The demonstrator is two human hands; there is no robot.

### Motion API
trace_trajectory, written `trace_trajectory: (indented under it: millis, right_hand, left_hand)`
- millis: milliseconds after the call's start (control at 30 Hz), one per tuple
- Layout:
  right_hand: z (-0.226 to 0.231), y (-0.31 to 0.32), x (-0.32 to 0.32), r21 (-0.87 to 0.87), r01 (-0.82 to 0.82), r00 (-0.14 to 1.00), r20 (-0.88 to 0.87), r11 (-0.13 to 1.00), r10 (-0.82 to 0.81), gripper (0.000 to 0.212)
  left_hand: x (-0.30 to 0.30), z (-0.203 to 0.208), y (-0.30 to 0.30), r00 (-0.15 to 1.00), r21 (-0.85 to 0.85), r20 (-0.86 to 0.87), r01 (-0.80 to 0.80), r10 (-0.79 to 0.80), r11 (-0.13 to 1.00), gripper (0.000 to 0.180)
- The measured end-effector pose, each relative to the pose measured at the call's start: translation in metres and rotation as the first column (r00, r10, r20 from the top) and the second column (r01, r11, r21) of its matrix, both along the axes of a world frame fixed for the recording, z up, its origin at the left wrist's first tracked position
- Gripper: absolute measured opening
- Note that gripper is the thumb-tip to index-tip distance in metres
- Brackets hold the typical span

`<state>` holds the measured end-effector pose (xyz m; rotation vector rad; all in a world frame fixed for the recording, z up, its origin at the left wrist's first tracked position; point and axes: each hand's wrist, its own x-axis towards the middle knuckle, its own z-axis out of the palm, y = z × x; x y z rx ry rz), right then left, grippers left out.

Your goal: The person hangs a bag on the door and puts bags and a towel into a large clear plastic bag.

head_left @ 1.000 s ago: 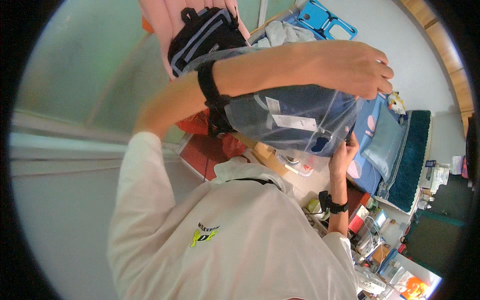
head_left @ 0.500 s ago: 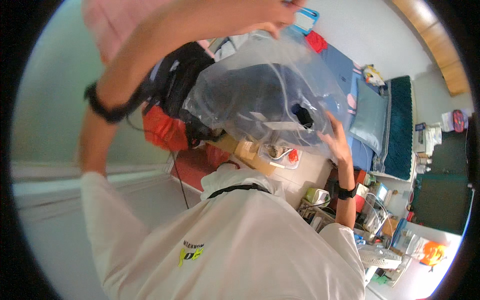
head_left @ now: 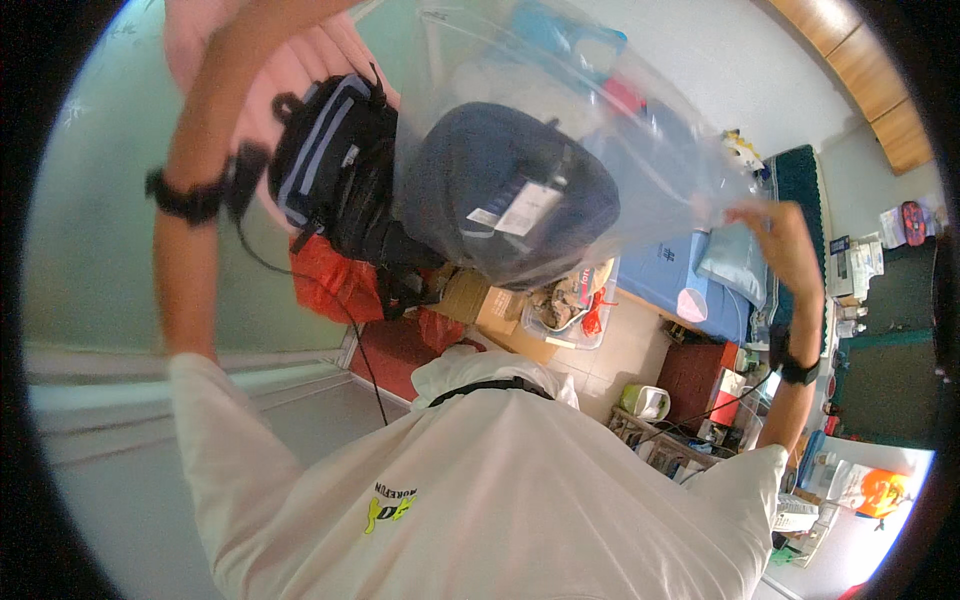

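Note:
A large clear plastic bag point(head_left: 672, 175) is stretched wide in front of me. Inside it sits a rounded dark blue fabric item point(head_left: 490, 165) with white tags, perhaps a backpack. At the bag's right edge, my right hand point(head_left: 785, 245) pinches the plastic between thumb and fingers. My left forearm reaches up past the top edge, so my left hand and whatever it holds are out of sight. Left of the plastic, a black backpack point(head_left: 335, 160) with grey-blue trim rests against pink cloth point(head_left: 350, 50).
Below the plastic stand a cardboard box point(head_left: 500, 310) and a clear bin point(head_left: 590, 335) with packed things. A red bag point(head_left: 335, 285) lies under the backpack. The bed point(head_left: 655, 275) is behind at right, near a red cabinet point(head_left: 695, 380). A cable point(head_left: 335, 290) hangs from my left wrist.
My right hand has moved outward to the right, pulling the plastic wider. My left hand has gone up out of view. The dark blue item shows more clearly now.

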<state>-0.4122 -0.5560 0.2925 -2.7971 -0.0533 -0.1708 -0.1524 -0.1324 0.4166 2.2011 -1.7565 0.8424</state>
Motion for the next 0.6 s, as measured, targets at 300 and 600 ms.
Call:
trace_trajectory:
  millis: [300, 600]
  right_hand:
    - [0.100, -0.004, 0.061, -0.185, -0.256, 0.963, 0.042, 0.949, 0.268, 0.019]
    - [0.093, -0.045, 0.111, -0.282, -0.245, 0.961, 0.054, 0.927, 0.271, 0.016]
  left_hand:
    - [0.037, -0.043, 0.044, 0.967, 0.074, -0.169, -0.180, 0.190, 0.981, 0.020]
    - [0.014, -0.066, 0.048, 0.888, 0.066, -0.222, -0.398, 0.403, 0.915, 0.021]
